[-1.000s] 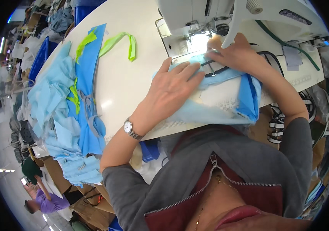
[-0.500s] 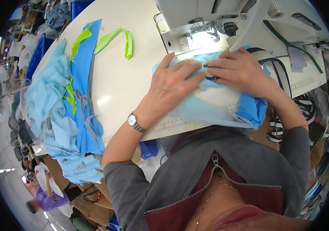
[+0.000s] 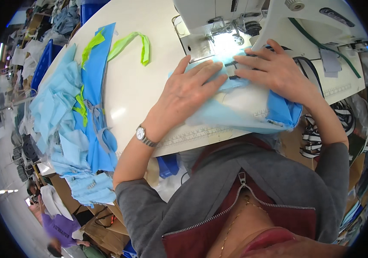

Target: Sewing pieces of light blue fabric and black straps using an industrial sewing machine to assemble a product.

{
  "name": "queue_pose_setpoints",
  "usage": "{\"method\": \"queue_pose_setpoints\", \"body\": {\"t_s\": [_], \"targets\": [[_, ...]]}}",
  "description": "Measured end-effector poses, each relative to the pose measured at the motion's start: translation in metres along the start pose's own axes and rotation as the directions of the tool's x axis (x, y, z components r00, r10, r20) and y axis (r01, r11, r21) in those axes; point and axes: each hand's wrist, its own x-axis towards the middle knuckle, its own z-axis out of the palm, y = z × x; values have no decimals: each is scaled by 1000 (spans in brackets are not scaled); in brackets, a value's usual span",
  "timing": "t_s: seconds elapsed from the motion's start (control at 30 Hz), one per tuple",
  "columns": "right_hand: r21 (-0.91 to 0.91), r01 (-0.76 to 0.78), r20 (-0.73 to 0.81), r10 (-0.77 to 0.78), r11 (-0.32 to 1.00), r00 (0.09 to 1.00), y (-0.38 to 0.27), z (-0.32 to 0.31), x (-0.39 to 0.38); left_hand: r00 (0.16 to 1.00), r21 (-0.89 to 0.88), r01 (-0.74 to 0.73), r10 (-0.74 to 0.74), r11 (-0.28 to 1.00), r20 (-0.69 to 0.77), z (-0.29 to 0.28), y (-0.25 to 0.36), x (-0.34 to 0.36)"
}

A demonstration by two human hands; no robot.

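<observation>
Since the last frame: right hand (image 3: 274, 72) fanned out from a tighter bunch; co-worker in purple shirt (image 3: 63, 227) shifted lower. Writing: lettering across that shirt, dark badge (image 3: 334, 16) on sewing machine (image 3: 218, 13), ruler markings (image 3: 201, 134) along table edge. Left hand (image 3: 192, 88) open, palm down on light-blue cloth (image 3: 236, 84). Right open too, fingertips at the cloth's dark strip (image 3: 231, 70). Cloth lies just before the lit needle area.

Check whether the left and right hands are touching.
Apart: the head view shows a narrow gap, with a dark strip visible in it, between the left hand and right hand.
</observation>
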Motion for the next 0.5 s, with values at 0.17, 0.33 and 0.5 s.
{"method": "queue_pose_setpoints", "body": {"t_s": [0.17,0.33,0.5], "targets": [[48,-4,-23,6,999,1000,6,0,13,1000,-55,15,-15,998,11,-5,-11,7],[23,-1,-50,3,1000,999,9,5,16,988,-132,127,-113,983,108,-4,-13,11],[-22,-47,-71,46,999,996,8,7,18,984,-67,160,-154,985,89,-5,-16,12]]}}
